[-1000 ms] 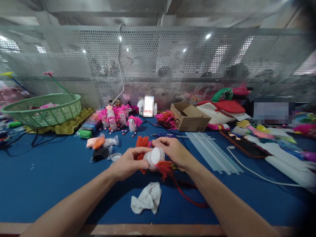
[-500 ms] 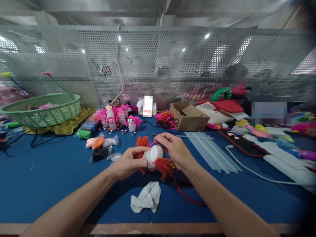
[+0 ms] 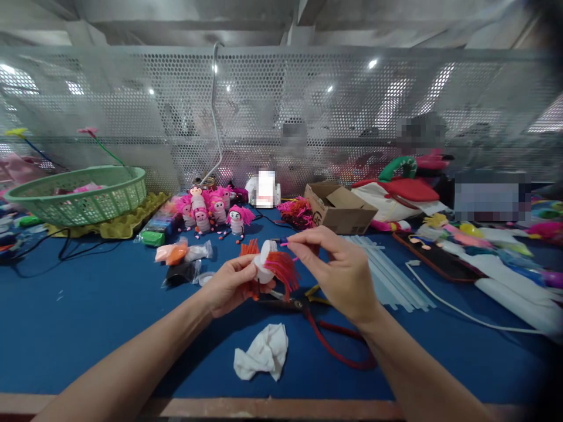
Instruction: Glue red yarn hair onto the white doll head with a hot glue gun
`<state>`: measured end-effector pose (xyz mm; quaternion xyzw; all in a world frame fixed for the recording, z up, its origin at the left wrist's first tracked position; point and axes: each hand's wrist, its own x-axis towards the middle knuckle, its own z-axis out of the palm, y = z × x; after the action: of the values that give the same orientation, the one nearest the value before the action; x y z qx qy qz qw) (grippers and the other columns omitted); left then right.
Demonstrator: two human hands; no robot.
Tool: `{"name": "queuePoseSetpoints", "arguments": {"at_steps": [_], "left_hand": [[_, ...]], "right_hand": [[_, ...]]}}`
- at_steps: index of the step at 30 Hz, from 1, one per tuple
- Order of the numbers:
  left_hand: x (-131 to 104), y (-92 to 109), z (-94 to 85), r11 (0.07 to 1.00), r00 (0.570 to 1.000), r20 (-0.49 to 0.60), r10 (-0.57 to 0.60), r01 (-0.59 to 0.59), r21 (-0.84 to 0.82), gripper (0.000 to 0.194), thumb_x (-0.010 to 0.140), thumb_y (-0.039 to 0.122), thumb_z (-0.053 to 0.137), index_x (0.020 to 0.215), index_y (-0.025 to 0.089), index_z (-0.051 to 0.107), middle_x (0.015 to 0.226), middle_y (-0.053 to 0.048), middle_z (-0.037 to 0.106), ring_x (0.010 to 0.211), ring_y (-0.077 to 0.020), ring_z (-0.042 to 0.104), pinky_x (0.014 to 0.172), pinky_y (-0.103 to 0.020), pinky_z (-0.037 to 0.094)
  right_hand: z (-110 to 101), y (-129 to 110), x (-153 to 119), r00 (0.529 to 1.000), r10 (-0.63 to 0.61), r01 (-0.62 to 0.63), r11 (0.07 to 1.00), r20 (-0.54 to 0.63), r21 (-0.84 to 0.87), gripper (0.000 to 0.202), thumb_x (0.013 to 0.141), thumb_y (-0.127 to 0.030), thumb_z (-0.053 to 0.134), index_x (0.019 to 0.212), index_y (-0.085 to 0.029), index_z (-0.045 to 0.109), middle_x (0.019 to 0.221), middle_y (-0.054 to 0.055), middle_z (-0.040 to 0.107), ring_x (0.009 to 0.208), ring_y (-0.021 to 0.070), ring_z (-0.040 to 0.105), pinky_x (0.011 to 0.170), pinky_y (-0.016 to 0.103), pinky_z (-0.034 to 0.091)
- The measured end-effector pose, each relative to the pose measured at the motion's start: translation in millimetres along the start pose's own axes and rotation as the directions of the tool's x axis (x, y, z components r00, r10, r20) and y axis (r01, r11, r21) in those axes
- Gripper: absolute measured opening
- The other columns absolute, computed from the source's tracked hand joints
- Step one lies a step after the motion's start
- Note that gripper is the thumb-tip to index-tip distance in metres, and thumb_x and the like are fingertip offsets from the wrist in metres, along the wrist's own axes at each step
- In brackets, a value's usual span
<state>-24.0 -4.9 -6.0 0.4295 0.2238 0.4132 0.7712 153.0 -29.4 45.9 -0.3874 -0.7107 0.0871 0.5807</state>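
Blue table [image 3: 109,346], perforated screen [image 3: 259,105] behind. My left hand [image 3: 231,284] grips a white doll body [image 3: 264,271] with orange yarn, apparently unfinished, no face visible; my right hand [image 3: 345,272] pinches a pink strand [image 3: 284,244]. Assembled pink-haired dolls [image 3: 202,221] stand beyond. Green basket [image 3: 88,205]: pink pieces [image 3: 88,188]. Open cardboard box [image 3: 336,218]: contents hidden.

Your clear way runs over the bare table [image 3: 109,310] left of the crumpled tissue [image 3: 263,353]; the red-handled scissors [image 3: 338,343] block you to its right.
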Motion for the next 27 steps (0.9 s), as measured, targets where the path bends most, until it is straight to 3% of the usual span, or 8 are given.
{"name": "queuePoseSetpoints", "arguments": {"at_steps": [2, 4, 9, 27], "left_hand": [[0.1, -0.2, -0.2, 1.000, 1.000, -0.001, -0.005, 0.005, 0.014, 0.041, 0.059, 0.034, 0.072, 0.093, 0.013, 0.065, 0.074, -0.006, 0.065, 0.064, -0.0134, 0.061, 0.057, -0.021, 0.044], [0.1, -0.4, -0.3, 0.999, 1.000, -0.002, -0.017, 0.017, 0.028, 0.041, 0.059, 0.035, 0.072, 0.093, 0.014, 0.064, 0.074, -0.006, 0.065, 0.063, -0.0136, 0.061, 0.053, -0.020, 0.042], [-0.3, -0.3, 0.6, 0.998, 1.000, -0.003, -0.031, 0.031, 0.053, 0.041, 0.059, 0.036, 0.072, 0.092, 0.013, 0.063, 0.071, -0.006, 0.064, 0.058, -0.0124, 0.060, 0.046, -0.018, 0.041], [0.3, 1.1, 2.1, 1.000, 1.000, 0.013, -0.018, 0.017, 0.020, 0.040, 0.058, 0.034, 0.073, 0.090, 0.012, 0.064, 0.069, -0.005, 0.065, 0.057, -0.0116, 0.060, 0.048, -0.017, 0.043]], "right_hand": [[0.5, -2.5, -1.7, 0.992, -0.126, 0.127, 0.988, 0.020, -0.084, 0.007, 0.077, -0.016, 0.056, 0.075, -0.020, 0.061, 0.073, 0.002, 0.062, 0.071, 0.0133, 0.057, 0.065, 0.028, 0.045], [1.6, -2.4, -2.1, 0.986, -0.163, 0.166, 0.980, 0.034, -0.112, 0.008, 0.078, -0.015, 0.055, 0.075, -0.020, 0.060, 0.074, 0.002, 0.060, 0.073, 0.0137, 0.056, 0.068, 0.029, 0.045], [5.8, -0.3, -2.3, 0.982, -0.180, 0.184, 0.979, 0.053, -0.090, 0.008, 0.079, -0.015, 0.055, 0.075, -0.019, 0.059, 0.074, 0.003, 0.057, 0.074, 0.0143, 0.055, 0.067, 0.030, 0.045], [6.0, 2.1, -3.9, 0.961, -0.240, 0.255, 0.961, 0.134, -0.105, 0.010, 0.079, -0.011, 0.052, 0.081, -0.018, 0.059, 0.074, 0.004, 0.057, 0.074, 0.0153, 0.053, 0.067, 0.032, 0.046]]}}
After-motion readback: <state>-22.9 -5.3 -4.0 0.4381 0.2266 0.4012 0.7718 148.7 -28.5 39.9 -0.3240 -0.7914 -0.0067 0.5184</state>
